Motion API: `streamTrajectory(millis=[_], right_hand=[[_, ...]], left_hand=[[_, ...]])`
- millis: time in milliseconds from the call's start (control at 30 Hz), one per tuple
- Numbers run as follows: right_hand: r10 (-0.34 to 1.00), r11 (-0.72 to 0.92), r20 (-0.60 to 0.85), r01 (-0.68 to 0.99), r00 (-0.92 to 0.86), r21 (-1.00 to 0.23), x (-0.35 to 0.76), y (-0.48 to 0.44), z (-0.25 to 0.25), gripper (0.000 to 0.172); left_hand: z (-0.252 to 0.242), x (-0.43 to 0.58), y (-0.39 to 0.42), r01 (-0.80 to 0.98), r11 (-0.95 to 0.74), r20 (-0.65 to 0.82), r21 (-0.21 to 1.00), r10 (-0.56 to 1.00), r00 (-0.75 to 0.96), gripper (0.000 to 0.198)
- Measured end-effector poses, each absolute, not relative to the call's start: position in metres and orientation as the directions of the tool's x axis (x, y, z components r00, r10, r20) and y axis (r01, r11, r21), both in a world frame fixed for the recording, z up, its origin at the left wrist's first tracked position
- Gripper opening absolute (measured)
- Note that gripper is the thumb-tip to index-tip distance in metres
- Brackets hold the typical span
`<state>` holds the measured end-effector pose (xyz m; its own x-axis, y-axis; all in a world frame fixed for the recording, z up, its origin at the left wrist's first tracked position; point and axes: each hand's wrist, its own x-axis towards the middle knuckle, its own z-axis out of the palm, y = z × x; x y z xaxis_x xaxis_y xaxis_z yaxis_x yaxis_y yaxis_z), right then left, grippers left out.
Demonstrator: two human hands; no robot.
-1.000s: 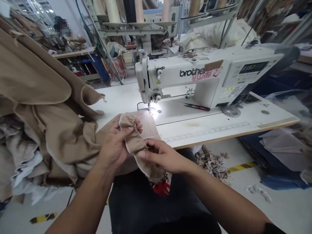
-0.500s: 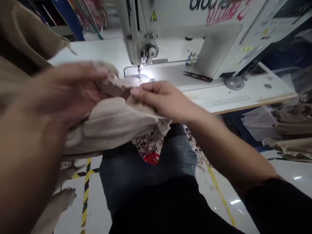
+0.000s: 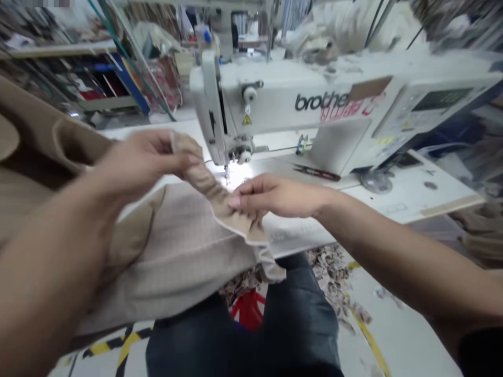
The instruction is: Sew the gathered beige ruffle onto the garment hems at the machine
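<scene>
A beige piece of fabric point(image 3: 184, 235) drapes over the table's front edge and across my lap. Its gathered, ruffled edge point(image 3: 210, 186) is stretched between both hands. My left hand point(image 3: 145, 157) pinches the upper end of that edge between thumb and fingers. Lower down and to the right, my right hand point(image 3: 271, 196) pinches the same edge with thumb and forefinger. Just behind the fabric stands the sewing machine's needle and presser foot point(image 3: 227, 172), lit by a lamp. The cloth is held in front of the needle, and whether it touches the foot I cannot tell.
The white sewing machine point(image 3: 275, 99) spans the back of the white table point(image 3: 306, 230). Dark thread snips point(image 3: 316, 173) and small bobbins point(image 3: 302, 144) lie under its arm. More brown fabric point(image 3: 43, 152) is heaped at left. Fabric scraps point(image 3: 334, 275) litter the floor.
The view has tilted up, showing more of the machine. My hands have drawn the ruffled edge out into a longer diagonal, and the fabric below hangs more spread open.
</scene>
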<state>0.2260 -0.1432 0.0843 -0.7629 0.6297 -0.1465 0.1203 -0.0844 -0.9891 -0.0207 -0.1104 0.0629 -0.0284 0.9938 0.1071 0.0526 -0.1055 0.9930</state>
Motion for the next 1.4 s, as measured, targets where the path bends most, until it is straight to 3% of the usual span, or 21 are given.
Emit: streamTrajectory(millis=[100,200,267,367,400,533,700,933,1133,1400], right_hand=[[0.501,0.184,-0.234,0.367,-0.833,-0.912,0.237,-0.11,0.067,0.026],[0.526,0.401,-0.282,0.526,-0.803,-0.75,0.246,-0.082,0.055,0.026],[0.614,0.381,-0.203,0.512,-0.763,-0.77,0.246,-0.072,0.046,0.025],[0.727,0.329,-0.084,0.453,-0.681,-0.829,0.241,-0.071,0.033,0.047],[0.738,0.331,-0.071,0.452,-0.671,-0.829,0.238,-0.073,0.03,0.047],[0.757,0.361,-0.015,0.437,-0.654,-0.824,0.231,-0.082,0.025,0.017],[0.838,0.387,0.146,0.385,-0.526,-0.838,0.224,-0.077,0.018,0.011],[0.902,0.367,0.078,0.655,-0.425,-0.661,0.213,-0.065,0.011,0.017],[0.891,0.387,0.066,0.675,-0.449,-0.629,0.214,-0.063,0.014,0.018],[0.877,0.421,0.096,0.658,-0.471,-0.625,0.215,-0.064,0.011,0.015]], left_hand=[[0.053,-0.008,-0.089,0.303,-0.096,0.046,0.948,0.985,0.167,0.005],[0.025,0.005,-0.097,0.438,-0.132,0.037,0.889,0.975,0.219,0.003],[0.012,0.008,-0.109,0.492,-0.169,0.05,0.854,0.968,0.245,0.01],[0.009,0.01,-0.122,0.54,-0.256,0.093,0.802,0.946,0.31,0.018],[0.011,0.01,-0.124,0.56,-0.266,0.092,0.785,0.943,0.32,0.019],[0.017,0.012,-0.126,0.633,-0.166,0.026,0.756,0.974,0.223,0.022],[0.013,0.014,-0.123,0.689,-0.176,0.257,0.703,0.966,-0.016,0.02],[0.002,0.017,-0.114,0.776,-0.112,0.197,0.621,0.98,-0.016,0.029],[0.005,0.018,-0.115,0.742,-0.054,0.137,0.668,0.989,-0.051,0.037],[0.003,0.016,-0.113,0.775,-0.121,0.16,0.62,0.987,0.027,0.03]])
